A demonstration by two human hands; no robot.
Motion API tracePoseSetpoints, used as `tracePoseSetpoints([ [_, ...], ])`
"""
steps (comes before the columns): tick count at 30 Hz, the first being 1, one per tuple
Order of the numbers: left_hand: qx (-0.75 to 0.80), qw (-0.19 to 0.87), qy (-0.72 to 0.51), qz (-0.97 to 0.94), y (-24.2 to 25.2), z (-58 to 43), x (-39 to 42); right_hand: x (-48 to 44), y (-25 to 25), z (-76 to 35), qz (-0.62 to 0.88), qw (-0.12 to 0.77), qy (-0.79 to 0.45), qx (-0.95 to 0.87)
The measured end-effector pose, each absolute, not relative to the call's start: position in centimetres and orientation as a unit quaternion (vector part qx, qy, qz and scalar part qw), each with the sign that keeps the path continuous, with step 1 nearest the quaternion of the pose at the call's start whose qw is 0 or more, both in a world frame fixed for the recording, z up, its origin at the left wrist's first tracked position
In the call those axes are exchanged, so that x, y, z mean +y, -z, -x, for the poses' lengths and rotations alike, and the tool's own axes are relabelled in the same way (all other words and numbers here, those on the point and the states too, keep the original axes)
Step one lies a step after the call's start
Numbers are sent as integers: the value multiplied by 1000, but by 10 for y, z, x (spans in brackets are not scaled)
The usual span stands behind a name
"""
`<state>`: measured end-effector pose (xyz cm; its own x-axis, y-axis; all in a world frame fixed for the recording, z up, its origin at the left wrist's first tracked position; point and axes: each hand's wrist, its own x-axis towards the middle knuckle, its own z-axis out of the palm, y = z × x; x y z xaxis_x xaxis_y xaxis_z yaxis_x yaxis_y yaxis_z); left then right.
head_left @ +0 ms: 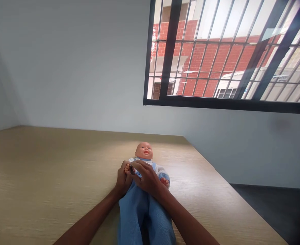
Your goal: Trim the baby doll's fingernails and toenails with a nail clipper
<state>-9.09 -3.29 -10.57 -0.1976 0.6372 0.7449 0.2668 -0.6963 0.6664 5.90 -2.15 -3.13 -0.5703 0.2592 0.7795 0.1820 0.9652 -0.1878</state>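
Left grip (pixel 122 177) — I have it closed around one small hand (pixel 126 167) of the doll (pixel 144 200); right grip (pixel 146 176) lies across the doll's chest, pinched onto a small dark tool (pixel 131 169) whose upper end sits just beside that small hand. Much of the tool is covered, so I cannot tell its exact kind. The doll lies face up on the wood-grain bench (pixel 63 177), head toward the grey wall (pixel 75 68), blue trousers (pixel 129 217) toward me. Its other hand (pixel 165 182) rests near my right wrist, below a blue cuff (pixel 164 176). Writing: blue print (pixel 138 174) shows on the doll's top between the grips, partly hidden and too small for me to read. Through the barred window (pixel 216 102), white marks (pixel 153 44) at left and faint characters (pixel 280 78) at right appear — neither legible from my view.
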Motion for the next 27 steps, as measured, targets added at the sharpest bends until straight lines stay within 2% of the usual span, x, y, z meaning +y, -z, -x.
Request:
tracePoseSetpoints([
  [18, 385, 115, -671, -623, 105, 91, -33, -23, 31, -58, 126, 445, -37, -886],
  [27, 427, 61, -686, -586, 104, 87, -39, -22, 44, -56, 214, 548, -73, -806],
])
